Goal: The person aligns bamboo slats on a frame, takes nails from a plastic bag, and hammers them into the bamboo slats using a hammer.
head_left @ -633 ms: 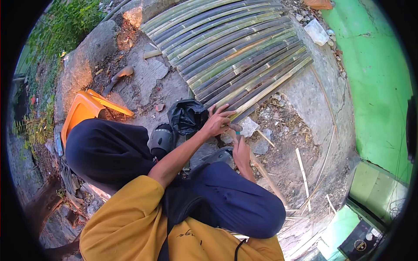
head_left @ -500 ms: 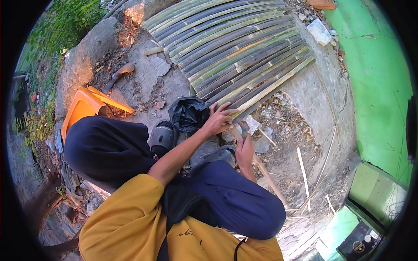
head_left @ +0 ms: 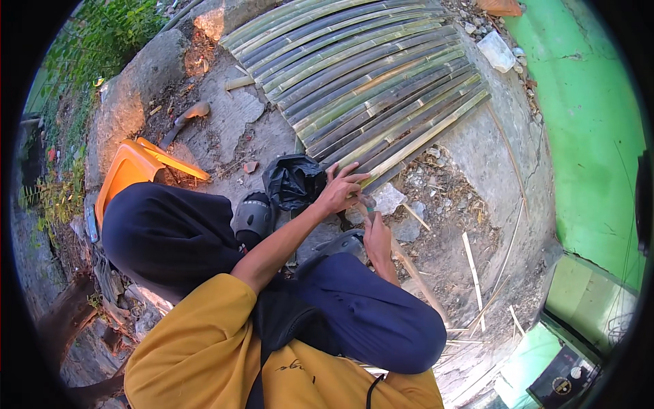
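My left hand [head_left: 338, 193] is at the near end of the lowest bamboo slat [head_left: 429, 142], some fingers stretched across it, the others closed around its end. Whether it also pinches something small there, I cannot tell. My right hand [head_left: 377, 237] is closed round the teal handle of what looks like a small hammer [head_left: 368, 202]. The tool's head is right beside my left fingertips, and its exact shape is hard to make out. Many slats lie side by side as a bamboo panel [head_left: 375, 75], reaching away from me. A black plastic bag [head_left: 294, 183] lies just left of my left hand.
An orange plastic chair [head_left: 129, 170] lies at the left, near a tool with a curved wooden handle [head_left: 194, 111]. Pale bamboo strips [head_left: 473, 273] and rubble [head_left: 443, 184] cover ground to my right. Beyond stands a green wall [head_left: 586, 123]. A wooden pole [head_left: 415, 276] lies beside my right knee.
My right hand and the tool have shifted slightly left, bringing the tool's head closer to my left fingers. My left hand stays at the slat's end.
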{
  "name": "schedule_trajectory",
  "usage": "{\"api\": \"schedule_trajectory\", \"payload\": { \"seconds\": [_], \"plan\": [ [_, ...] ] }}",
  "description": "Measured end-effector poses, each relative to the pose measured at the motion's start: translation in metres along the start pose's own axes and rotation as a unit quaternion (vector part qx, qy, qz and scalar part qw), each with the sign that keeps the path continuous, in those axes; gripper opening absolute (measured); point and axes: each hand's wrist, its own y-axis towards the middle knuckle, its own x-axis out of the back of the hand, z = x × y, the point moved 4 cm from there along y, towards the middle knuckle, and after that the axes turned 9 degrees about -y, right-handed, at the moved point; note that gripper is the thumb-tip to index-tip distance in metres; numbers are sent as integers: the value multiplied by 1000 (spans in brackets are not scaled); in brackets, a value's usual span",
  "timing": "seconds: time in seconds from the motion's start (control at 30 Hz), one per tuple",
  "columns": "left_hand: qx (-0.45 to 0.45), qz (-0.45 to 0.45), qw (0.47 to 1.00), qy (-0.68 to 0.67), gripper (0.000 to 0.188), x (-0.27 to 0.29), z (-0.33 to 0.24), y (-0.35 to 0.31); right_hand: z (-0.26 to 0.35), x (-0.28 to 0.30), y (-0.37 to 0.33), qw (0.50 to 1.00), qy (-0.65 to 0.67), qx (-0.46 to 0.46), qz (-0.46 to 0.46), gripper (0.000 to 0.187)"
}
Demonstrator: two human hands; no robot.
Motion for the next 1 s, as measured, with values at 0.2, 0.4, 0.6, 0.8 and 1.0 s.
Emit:
{"api": "schedule_trajectory", "payload": {
  "seconds": [0.2, 0.4, 0.6, 0.8, 1.0],
  "plan": [
    [2, -8, 1000, -14, 16, 4, -8, 0, 10, 15, -6, 998, 23, 13, -56, 24],
    [-5, -9, 1000, -4, 14, 1, 2, 9, 3, 7, 8, 1000, 12, -4, -3, 24],
    [-4, -4, 1000, 18, 12, -2, 3, -1, 6, -6, 0, 999, -25, -2, 48, 23],
    [-4, -17, 1000, -24, 12, 1, -6, -2, 17, 17, -6, 995, 71, -4, -72, 24],
    [-2, -10, 1000, 9, 14, 1, 2, 6, 6, 0, -1, 999, 23, -34, 24, 24]
  ]
}}
